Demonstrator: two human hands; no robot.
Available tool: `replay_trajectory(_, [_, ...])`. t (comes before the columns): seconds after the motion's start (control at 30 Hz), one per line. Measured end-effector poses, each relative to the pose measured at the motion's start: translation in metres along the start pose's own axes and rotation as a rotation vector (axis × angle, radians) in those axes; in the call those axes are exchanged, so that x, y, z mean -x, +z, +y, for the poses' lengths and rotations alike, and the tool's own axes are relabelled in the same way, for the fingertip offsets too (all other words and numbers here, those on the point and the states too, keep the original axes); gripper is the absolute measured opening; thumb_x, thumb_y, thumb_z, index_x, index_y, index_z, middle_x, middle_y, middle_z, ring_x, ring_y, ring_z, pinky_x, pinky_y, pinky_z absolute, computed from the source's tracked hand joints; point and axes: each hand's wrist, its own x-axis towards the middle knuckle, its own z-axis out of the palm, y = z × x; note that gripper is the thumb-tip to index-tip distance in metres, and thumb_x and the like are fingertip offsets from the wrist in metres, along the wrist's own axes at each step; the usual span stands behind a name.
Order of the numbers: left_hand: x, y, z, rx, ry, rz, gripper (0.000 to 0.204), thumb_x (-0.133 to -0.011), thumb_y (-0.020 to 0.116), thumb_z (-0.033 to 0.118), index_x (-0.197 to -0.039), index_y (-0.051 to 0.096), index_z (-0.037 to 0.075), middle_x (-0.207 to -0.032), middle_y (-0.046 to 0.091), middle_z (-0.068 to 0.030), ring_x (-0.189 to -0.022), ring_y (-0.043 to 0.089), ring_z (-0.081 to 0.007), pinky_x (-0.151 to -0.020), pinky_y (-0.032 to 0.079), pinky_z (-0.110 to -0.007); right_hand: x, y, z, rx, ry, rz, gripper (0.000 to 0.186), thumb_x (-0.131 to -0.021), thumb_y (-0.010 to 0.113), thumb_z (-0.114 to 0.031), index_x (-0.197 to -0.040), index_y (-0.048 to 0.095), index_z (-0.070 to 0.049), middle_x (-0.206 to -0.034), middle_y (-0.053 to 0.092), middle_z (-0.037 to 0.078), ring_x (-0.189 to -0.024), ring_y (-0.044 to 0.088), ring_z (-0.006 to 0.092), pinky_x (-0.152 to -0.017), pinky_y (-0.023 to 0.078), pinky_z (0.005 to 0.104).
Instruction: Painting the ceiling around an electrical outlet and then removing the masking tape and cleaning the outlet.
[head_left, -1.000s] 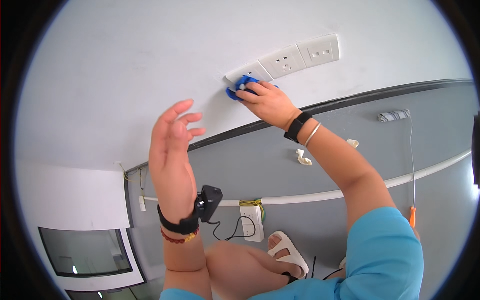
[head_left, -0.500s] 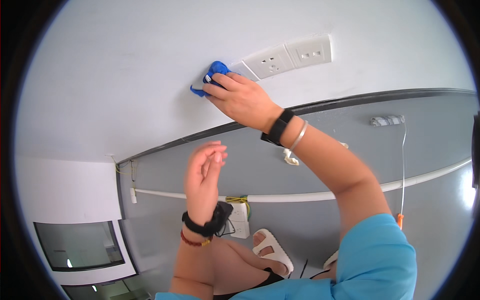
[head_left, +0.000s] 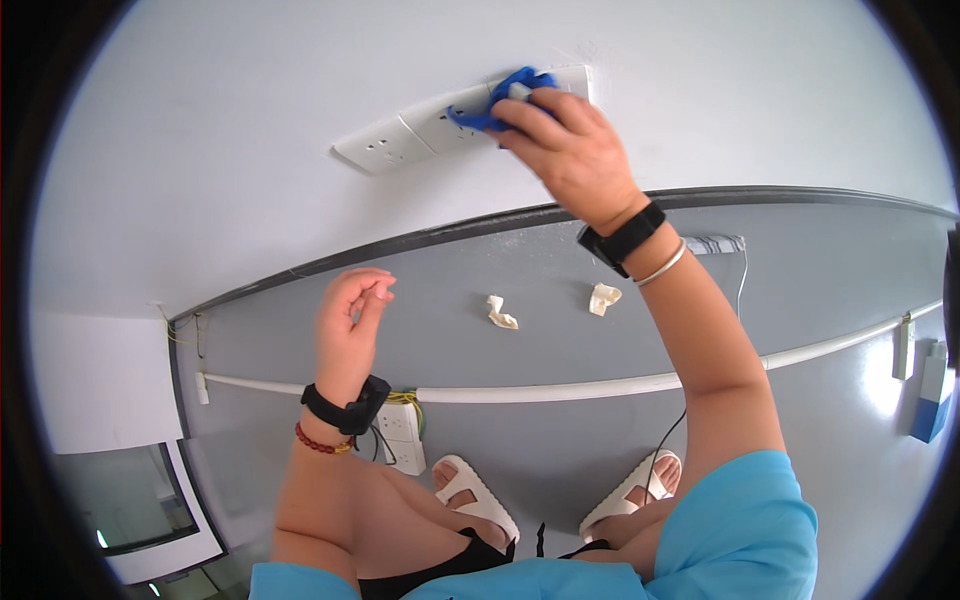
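My right hand (head_left: 580, 155) is closed on a crumpled blue cloth (head_left: 520, 85) and presses it against a row of white wall sockets (head_left: 385, 145). A pale patch shows in the cloth near the fingertips. The cloth and fingers cover the row's middle and part of its right end; the left socket plate is bare. My left hand (head_left: 350, 310) hangs in the air below and left of the row. Its fingers are curled toward the thumb, and no object shows in it.
A dark ledge strip (head_left: 440, 236) runs below the sockets. On the grey floor lie two crumpled off-white scraps (head_left: 502, 312), a paint roller (head_left: 718, 244) and a long white pipe (head_left: 560, 389). A white socket box (head_left: 402, 436) with yellow-green wire sits beside the pipe. A blue-and-white box (head_left: 932, 400) stands far right.
My right hand has moved the cloth rightward along the socket row, uncovering the left plate. The view has shifted right, and both floor scraps now show fully. My left hand stays curled.
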Motion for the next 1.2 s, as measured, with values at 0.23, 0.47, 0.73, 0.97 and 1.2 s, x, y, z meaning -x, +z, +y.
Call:
replay_trajectory(0.23, [0.004,-0.004,0.003,-0.102,0.023,0.013,0.012,-0.095,0.052,0.003,-0.1,0.06,-0.003,-0.106,0.06,-0.0071,-0.087,0.059,-0.0151,-0.08,0.049,-0.027,0.038,-0.03,0.035,0.079,0.31,0.005,0.031,-0.07,0.06,0.001,-0.096,0.069,-0.015,-0.104,0.06,0.0,-0.094,0.055,0.0244,-0.085,0.048,0.0347])
replay_trajectory(0.47, [0.008,0.001,0.003,-0.129,0.039,0.002,0.01,-0.093,0.053,0.002,-0.098,0.06,-0.004,-0.103,0.06,-0.0073,-0.084,0.058,-0.0147,-0.079,0.05,-0.027,0.016,-0.052,0.034,0.059,0.371,0.2,0.044,-0.065,0.065,0.003,-0.104,0.068,-0.017,-0.105,0.058,0.005,-0.093,0.053,0.027,-0.079,0.049,0.0359])
replay_trajectory(0.73, [0.003,0.013,0.005,-0.24,0.111,-0.023,0.006,-0.089,0.06,0.002,-0.093,0.064,0.0,-0.101,0.065,-0.008,-0.079,0.061,-0.0158,-0.072,0.049,-0.026,0.02,-0.014,0.024,0.096,0.34,0.17,0.038,-0.071,0.064,0.002,-0.103,0.067,-0.018,-0.103,0.056,0.002,-0.088,0.052,0.025,-0.076,0.051,0.0306])
replay_trajectory(0.97, [0.005,0.006,-0.003,-0.204,0.088,-0.025,0.006,-0.089,0.059,0.002,-0.093,0.064,0.0,-0.102,0.064,-0.0096,-0.085,0.061,-0.0175,-0.072,0.05,-0.027,0.054,-0.005,0.01,0.015,0.464,0.046,0.032,-0.071,0.063,0.003,-0.097,0.066,-0.015,-0.102,0.057,0.002,-0.086,0.052,0.0256,-0.072,0.051,0.0316])
replay_trajectory(1.2, [0.008,0.0,-0.001,-0.26,0.082,-0.045,0.006,-0.09,0.058,0.002,-0.093,0.063,-0.001,-0.103,0.062,-0.0096,-0.084,0.06,-0.0163,-0.073,0.049,-0.026,0.055,-0.007,-0.012,-0.168,0.581,-0.206,0.033,-0.067,0.069,-0.001,-0.097,0.065,-0.013,-0.101,0.056,0.002,-0.087,0.053,0.0252,-0.071,0.052,0.0322])
